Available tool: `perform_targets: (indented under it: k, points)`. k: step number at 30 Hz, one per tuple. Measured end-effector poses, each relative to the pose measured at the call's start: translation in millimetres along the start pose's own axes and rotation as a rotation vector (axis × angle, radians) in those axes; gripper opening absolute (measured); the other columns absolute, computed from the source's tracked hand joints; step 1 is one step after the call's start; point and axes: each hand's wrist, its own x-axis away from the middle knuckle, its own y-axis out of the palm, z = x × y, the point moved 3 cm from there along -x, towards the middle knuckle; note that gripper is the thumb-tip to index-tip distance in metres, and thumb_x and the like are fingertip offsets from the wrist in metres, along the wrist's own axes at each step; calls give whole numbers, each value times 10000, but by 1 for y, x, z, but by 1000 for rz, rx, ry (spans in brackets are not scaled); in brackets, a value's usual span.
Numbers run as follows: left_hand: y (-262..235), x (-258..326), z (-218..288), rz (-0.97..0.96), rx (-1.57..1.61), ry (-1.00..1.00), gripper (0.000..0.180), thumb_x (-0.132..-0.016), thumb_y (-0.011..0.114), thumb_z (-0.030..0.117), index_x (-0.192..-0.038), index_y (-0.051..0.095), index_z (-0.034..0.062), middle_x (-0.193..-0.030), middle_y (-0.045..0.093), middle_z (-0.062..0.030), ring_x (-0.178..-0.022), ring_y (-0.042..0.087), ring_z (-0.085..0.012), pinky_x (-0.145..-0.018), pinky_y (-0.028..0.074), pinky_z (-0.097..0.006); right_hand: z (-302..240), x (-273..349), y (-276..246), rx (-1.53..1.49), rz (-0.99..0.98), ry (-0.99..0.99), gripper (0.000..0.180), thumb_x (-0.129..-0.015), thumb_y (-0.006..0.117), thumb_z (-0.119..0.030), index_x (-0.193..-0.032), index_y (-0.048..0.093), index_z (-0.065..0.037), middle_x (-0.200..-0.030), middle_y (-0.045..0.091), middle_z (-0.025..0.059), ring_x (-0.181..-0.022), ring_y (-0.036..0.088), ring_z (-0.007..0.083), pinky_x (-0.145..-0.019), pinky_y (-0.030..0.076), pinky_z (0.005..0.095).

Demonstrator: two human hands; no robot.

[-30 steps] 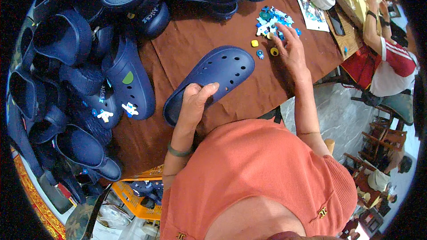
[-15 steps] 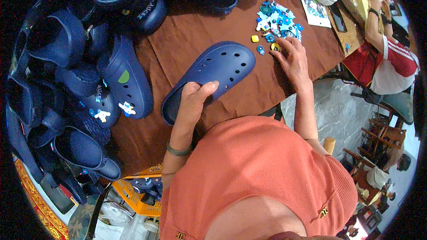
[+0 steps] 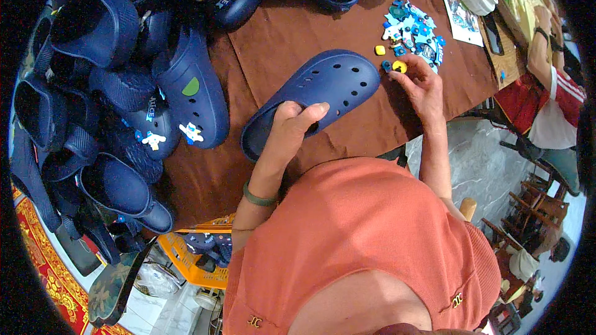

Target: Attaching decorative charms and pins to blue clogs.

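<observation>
Holding a navy clog (left grip)

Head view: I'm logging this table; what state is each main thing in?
Held navy clog: visible holes empty
Left hand: closed on that clog
Right hand: beside round yellow charm, grip unclear
Green-marked clog: white charm attached
Charm pile: loose, heaped
Yellow square charm: loose
Orange basket: holding dark-blue items

Left grip on navy clog; right grip at yellow charm.
</observation>
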Motion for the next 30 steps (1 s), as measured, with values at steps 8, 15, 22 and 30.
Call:
perform_targets:
  k: [8,15,22,30]
  points:
    - [2,2,3,4,-24,13,351,-796,667,330,-844,679,-18,-821,652,-30,-710,572,-101,-673,448,-252,-10,3,11,-201,-48,26,259,-856,706,-23,-1101,627,5,-1037,675,55,-957,637,117,-843,518,270]
    - [-1,2,1,-86,-31,-47,270,-861,618,245,-964,658,-1,-903,604,13,-831,544,-92,-769,445,-254,21,4,-19,211,112,-144,268,-790,744,-47,-1033,632,-27,-965,664,119,-880,663,260,-762,519,326]
    - [-11,-3,-12,-87,-60,-13,273,-853,614,245,-930,674,-9,-922,636,-19,-844,565,-102,-766,449,-265,-1,-9,-25,344,176,-270,174,-811,738,-121,-948,673,-34,-982,662,125,-942,626,283,-832,493,360]
    - [-4,1,-3,-107,-35,-25,285,-855,627,248,-983,672,-2,-948,624,-8,-870,562,-104,-796,456,-269,-12,-59,-5,628,132,-301,304,-828,719,-320,-998,691,-70,-917,648,140,-901,614,341,-799,484,425]
